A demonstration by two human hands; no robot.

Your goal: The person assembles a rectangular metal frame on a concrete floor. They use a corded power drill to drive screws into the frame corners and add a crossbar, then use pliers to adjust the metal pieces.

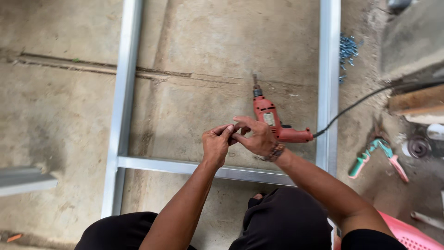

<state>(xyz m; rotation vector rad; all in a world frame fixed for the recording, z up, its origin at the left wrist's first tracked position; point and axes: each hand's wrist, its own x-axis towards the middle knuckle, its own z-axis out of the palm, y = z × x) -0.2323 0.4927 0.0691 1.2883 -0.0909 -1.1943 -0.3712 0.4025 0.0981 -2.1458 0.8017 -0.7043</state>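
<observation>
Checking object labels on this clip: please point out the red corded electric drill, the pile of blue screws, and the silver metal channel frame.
red corded electric drill (267, 115), head view, on its body.
pile of blue screws (348, 50), head view, middle of the heap.
silver metal channel frame (124, 88), head view, on its left rail.

The place was a building site or rough outdoor work area. The floor was bare, stained concrete with a crack line across it. A frame of light metal channels lay flat on that floor, its long rails joined by a cross piece. A red corded electric drill rested inside the frame, its black cable running off to the right. A loose heap of blue screws lay just beside the right rail. A pair of tin snips with green and pink handles lay on dusty ground, near wooden offcuts and a grey masonry block.
</observation>
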